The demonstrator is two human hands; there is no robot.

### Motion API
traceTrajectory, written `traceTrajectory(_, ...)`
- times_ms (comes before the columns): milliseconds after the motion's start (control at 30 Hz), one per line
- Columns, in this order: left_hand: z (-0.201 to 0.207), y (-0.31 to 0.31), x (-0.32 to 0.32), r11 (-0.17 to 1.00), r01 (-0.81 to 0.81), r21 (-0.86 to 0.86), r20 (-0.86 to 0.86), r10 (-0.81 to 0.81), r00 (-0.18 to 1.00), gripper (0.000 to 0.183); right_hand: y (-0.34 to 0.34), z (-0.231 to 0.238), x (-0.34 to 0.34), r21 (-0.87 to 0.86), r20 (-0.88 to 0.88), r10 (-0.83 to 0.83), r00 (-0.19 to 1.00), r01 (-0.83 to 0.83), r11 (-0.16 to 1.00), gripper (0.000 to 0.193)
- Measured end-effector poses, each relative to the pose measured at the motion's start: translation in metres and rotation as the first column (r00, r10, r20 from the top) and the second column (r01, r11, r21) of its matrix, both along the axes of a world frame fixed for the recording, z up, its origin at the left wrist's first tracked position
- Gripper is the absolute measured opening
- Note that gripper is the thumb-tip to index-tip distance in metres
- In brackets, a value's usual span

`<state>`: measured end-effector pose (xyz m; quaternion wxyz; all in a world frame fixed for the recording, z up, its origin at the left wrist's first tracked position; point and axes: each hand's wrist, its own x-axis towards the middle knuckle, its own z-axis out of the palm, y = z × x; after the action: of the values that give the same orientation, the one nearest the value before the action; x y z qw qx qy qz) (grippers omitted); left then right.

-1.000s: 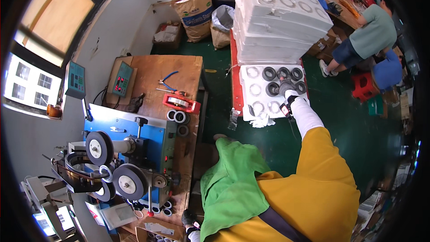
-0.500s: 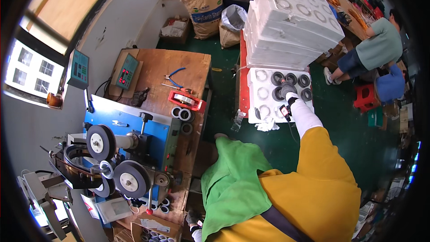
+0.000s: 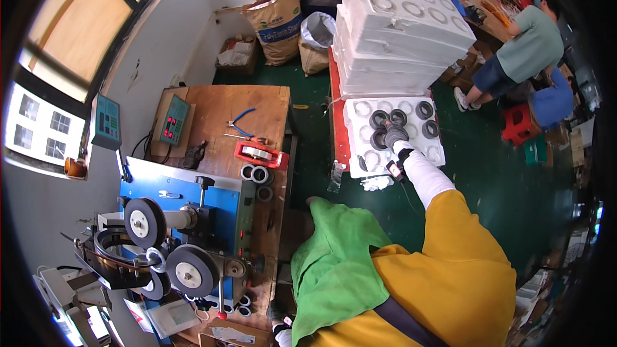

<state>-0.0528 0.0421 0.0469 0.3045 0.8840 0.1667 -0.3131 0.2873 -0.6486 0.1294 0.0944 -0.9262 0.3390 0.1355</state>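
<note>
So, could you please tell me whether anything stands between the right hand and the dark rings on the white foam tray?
Nothing visible does: the right hand is at the left-hand cluster of dark rings on the white foam tray. The tall foam stack stands beyond them, not between.

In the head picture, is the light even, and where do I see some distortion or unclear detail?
In the head view, uneven light: the black-framed window very bright at left, the dark green floor much dimmer; same view, the window's frame curves and the corners go black; there too, the right hand, at black ring-shaped parts, is small, its fingers hard to separate.
</note>
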Motion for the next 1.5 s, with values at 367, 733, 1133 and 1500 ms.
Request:
traceTrajectory(367, 0.040, -0.023, 0.022, 0.993, 0.078, 0.091, 0.085, -0.086, 0.993, 0.022, 0.012, 0.075, 0.067, -0.062, 0.174, 0.167, 0.970, -0.159, 0.985, 0.039)
traceTrajectory(733, 0.041, -0.054, 0.003, 0.959, 0.131, 0.251, 0.093, -0.158, 0.983, 0.033, -0.031, 0.043, 0.145, 0.090, 0.029, 0.280, 0.960, -0.281, 0.955, 0.046)
traceTrajectory(1133, 0.069, -0.055, -0.003, 0.978, 0.149, 0.148, -0.221, -0.114, 0.969, 0.033, -0.031, 0.036, 0.154, 0.093, 0.124, 0.290, 0.949, -0.302, 0.949, 0.051)
traceTrajectory(1500, -0.014, -0.032, 0.030, 0.860, 0.441, 0.257, -0.272, -0.373, 0.887, 0.032, -0.038, 0.041, 0.105, 0.120, 0.352, 0.124, 0.928, -0.176, 0.977, 0.039)
